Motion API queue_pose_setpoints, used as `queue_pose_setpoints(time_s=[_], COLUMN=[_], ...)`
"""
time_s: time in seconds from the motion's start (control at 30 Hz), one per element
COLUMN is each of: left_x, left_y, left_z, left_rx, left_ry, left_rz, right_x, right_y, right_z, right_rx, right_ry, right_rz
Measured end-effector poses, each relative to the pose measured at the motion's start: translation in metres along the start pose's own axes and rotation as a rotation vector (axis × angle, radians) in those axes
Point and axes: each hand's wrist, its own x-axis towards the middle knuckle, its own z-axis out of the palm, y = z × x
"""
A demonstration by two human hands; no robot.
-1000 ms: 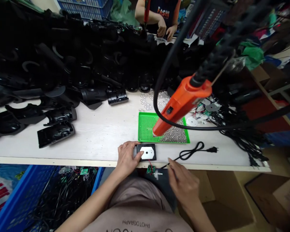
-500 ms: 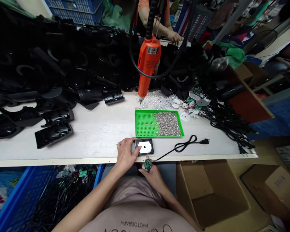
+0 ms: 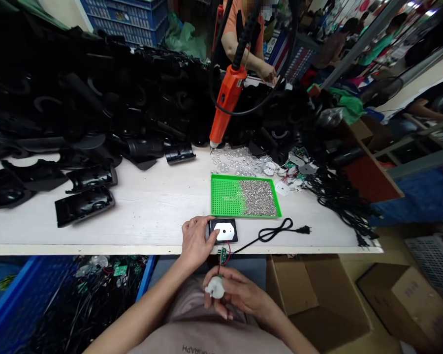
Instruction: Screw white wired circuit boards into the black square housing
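At the table's front edge my left hand is closed on a small black rectangular piece that lies flat. Its thumb presses on the white plate on top of that piece. Over my lap my right hand pinches a round whitish motor with a short shaft. A small green circuit board hangs by wires between the black piece and the motor. From the board a black power cord runs right across the table to its plug.
A green tray of small metal screws lies just beyond my left hand. Above it hangs an orange electric screwdriver. Black plastic shells pile up left and behind; cords lie right. A cardboard box and blue crate stand below.
My right hand has drawn back toward my body and turned, bringing the motor into view. The circuit board now hangs free of my fingers. My left hand stays on the black piece.
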Motion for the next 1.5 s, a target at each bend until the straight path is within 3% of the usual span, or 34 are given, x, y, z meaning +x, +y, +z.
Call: queue_pose_setpoints(time_s=[0.13, 0.23, 0.37, 0.47, 0.57, 0.7, 0.8, 0.87, 1.0, 1.1, 1.2, 1.33, 1.5], left_x=[0.000, 0.000, 0.000, 0.000, 0.000, 0.000, 0.000, -0.001, -0.002, -0.002, -0.003, -0.004, -0.004], left_y=[-0.002, -0.004, -0.003, -0.002, 0.000, 0.002, 0.002, 0.001, 0.000, -0.001, -0.001, -0.003, -0.002], left_z=[0.001, 0.001, 0.001, 0.001, 0.001, -0.001, -0.001, -0.001, 0.000, 0.001, 0.002, 0.004, 0.004], left_rx=[0.004, -0.001, -0.010, -0.012, -0.009, -0.002, -0.001, -0.004, -0.011, -0.014, -0.020, -0.027, -0.024], left_ry=[0.011, 0.007, 0.001, 0.004, 0.009, 0.002, 0.002, -0.002, 0.002, 0.012, 0.017, 0.027, 0.028], left_rz=[0.005, 0.011, 0.000, 0.001, 0.004, -0.007, -0.013, -0.012, 0.006, 0.013, 0.020, 0.025, 0.023], right_x=[0.005, -0.012, -0.055, -0.065, -0.041, 0.007, 0.015, 0.002, -0.029, -0.031, -0.018, -0.002, -0.001], right_y=[-0.016, -0.025, -0.035, -0.039, -0.025, 0.008, 0.005, -0.015, -0.062, -0.074, -0.070, -0.067, -0.080], right_z=[0.000, -0.025, -0.050, -0.035, -0.008, 0.009, 0.009, 0.009, 0.000, -0.021, -0.046, -0.061, -0.053], right_rx=[0.302, 0.219, -0.467, -1.093, -1.263, -0.853, -0.691, -0.881, -1.483, -1.735, -1.639, -1.400, -1.646], right_ry=[0.181, 0.285, 0.484, 0.627, 0.461, 0.332, 0.333, 0.394, 0.548, 0.718, 0.799, 0.672, 0.528], right_rz=[-0.339, -0.382, -0.020, 0.147, 0.193, 0.139, 0.112, 0.083, -0.024, -0.196, -0.371, -0.390, -0.435])
